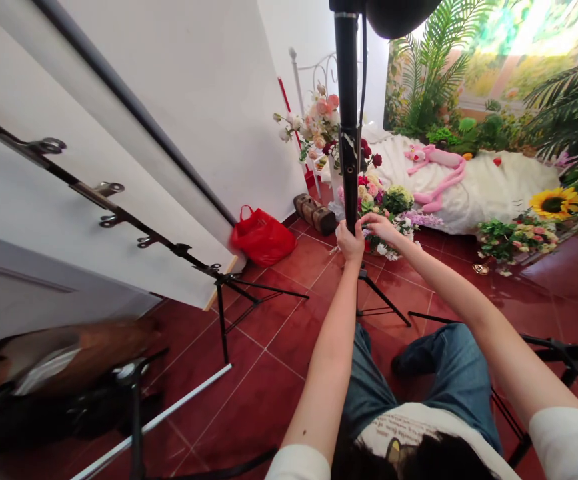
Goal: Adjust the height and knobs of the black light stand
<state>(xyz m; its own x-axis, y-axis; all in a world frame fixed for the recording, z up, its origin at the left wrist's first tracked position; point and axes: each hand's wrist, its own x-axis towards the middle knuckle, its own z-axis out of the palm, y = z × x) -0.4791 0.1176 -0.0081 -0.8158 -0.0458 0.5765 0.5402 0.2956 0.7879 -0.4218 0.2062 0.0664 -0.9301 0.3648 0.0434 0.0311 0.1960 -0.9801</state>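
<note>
In front of me a black light stand (349,160) rises upright, a dark rounded lamp head (401,13) at its top and a cable along the pole. My left hand (349,241) is wrapped round the pole low down, closed on it. Against the right side of the pole, at the same height, my right hand (379,227) has its fingers bent and drawn together; what they pinch is hidden. Below my hands the stand's legs (385,300) spread over the red tiled floor (289,293).
On the left stands a white backdrop (133,167) with a black clamp-hung crossbar. A red bag (263,235), small brown chest (315,213) and artificial flowers (321,113) lie beyond. A pink plush toy (439,163) rests on white cloth. A white rod (169,413) and tripod legs (563,357) cross the floor.
</note>
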